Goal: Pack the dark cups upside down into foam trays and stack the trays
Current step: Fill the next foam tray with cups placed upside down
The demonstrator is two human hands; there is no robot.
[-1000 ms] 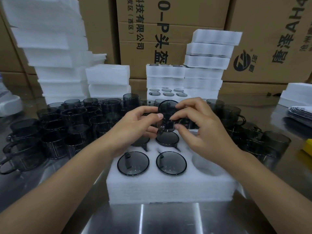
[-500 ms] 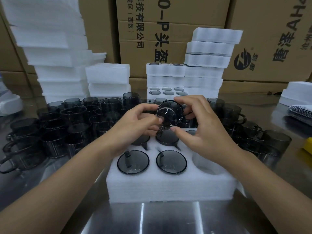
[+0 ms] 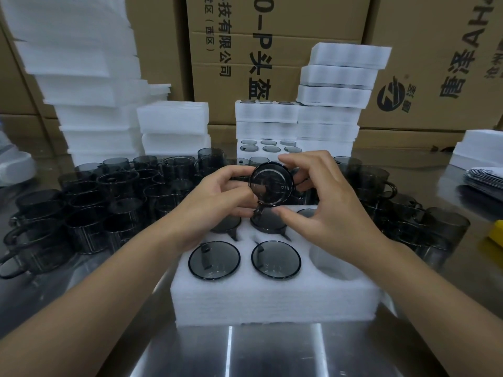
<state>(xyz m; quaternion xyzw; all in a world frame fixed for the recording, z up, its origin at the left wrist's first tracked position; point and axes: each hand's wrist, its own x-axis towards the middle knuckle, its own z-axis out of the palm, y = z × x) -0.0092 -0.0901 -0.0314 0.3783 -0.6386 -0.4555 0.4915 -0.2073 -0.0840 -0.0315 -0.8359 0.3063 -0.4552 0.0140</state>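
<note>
Bench (image 3: 272,355) of bare steel carries a white foam tray (image 3: 272,303) with six round pockets. In the tray's front row, the left cup (image 3: 214,260) and middle cup (image 3: 276,259) sit bottom-up, which probably shields the rims. The right pocket (image 3: 334,261) is empty. The back row, partly hidden by the hands, appears to be full.

Above that back row, the left hand (image 3: 217,202) and right hand (image 3: 326,202) both pinch one dark cup (image 3: 271,184) by their fingertips. It is tipped on its side with its handle pointing down, likely being turned over for the empty pocket.

Loose cups (image 3: 109,202) stand upright to the left of the tray, with more to its right. Behind the tray, filled trays (image 3: 326,123) are stacked, and cardboard boxes (image 3: 272,36) stand beyond them.
</note>
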